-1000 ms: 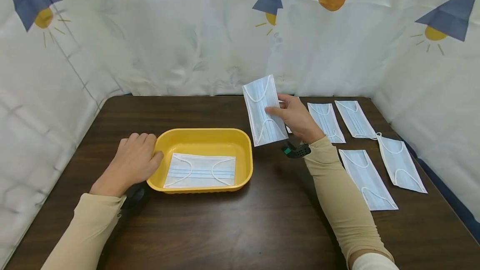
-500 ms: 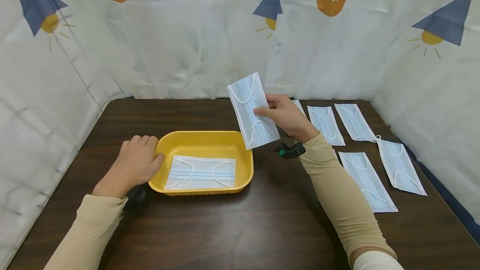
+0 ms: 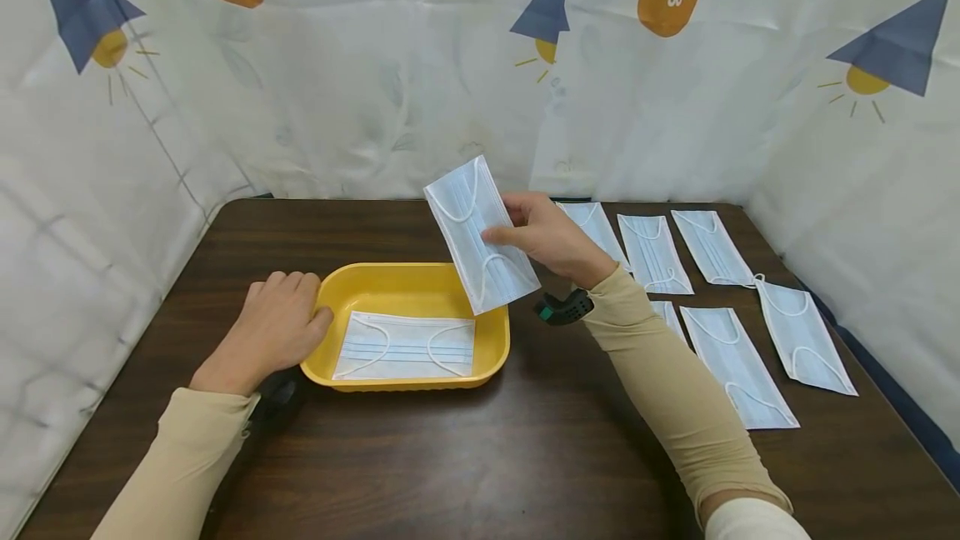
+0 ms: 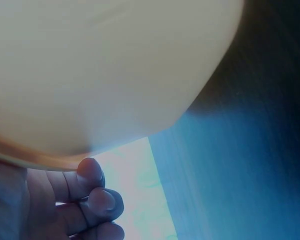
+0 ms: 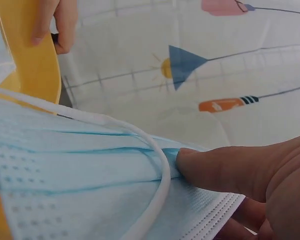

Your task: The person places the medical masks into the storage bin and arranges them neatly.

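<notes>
My right hand [image 3: 551,236] pinches a light blue face mask [image 3: 480,232] by its right edge, thumb on the front face, fingers behind. The mask is tilted and overlaps the right back part of a yellow plastic tray [image 3: 497,348]. In the right wrist view the thumb [image 5: 215,167] presses on the pleats near a white ear loop [image 5: 162,170]. Another face mask [image 3: 405,347] lies flat in the tray, its loops on top. At the tray's left end, my left hand [image 3: 273,323] grips the rim, thumb on the inner side; the left wrist view shows curled fingertips [image 4: 102,200] under the rim.
Several face masks lie spread over the right side of the dark wooden table [image 3: 420,473], among them a near one [image 3: 738,367] and a far right one [image 3: 712,247]. A patterned white curtain [image 3: 360,107] hangs behind the table.
The right hand has moved left with its face mask, from beside the tray to over its right part. More masks behind the right arm show. The left hand stays on the rim.
</notes>
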The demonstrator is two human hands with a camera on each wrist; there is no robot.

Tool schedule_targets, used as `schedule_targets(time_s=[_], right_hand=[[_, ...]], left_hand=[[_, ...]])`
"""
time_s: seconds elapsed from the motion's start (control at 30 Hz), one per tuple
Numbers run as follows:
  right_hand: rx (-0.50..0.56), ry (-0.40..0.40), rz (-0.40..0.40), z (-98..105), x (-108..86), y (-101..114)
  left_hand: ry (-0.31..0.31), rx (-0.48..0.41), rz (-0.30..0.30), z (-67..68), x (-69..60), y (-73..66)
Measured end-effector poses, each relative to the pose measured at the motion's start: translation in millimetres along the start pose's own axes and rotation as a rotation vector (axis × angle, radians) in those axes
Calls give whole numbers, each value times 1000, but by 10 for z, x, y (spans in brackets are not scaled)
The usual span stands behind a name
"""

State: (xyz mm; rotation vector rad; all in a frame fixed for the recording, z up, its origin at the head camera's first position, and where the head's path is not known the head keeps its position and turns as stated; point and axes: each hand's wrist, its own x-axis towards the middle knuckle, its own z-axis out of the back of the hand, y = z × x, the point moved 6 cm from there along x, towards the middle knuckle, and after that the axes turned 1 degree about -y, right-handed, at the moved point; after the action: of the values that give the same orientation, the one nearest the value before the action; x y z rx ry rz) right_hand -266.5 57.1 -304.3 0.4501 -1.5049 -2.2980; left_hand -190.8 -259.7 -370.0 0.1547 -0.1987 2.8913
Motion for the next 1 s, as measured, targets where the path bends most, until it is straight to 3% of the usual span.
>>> schedule_targets(time_s=[1.0], right_hand=[[-99, 195, 45, -613, 181, 94]], left_hand=[[-21, -7, 6, 11, -25, -7]])
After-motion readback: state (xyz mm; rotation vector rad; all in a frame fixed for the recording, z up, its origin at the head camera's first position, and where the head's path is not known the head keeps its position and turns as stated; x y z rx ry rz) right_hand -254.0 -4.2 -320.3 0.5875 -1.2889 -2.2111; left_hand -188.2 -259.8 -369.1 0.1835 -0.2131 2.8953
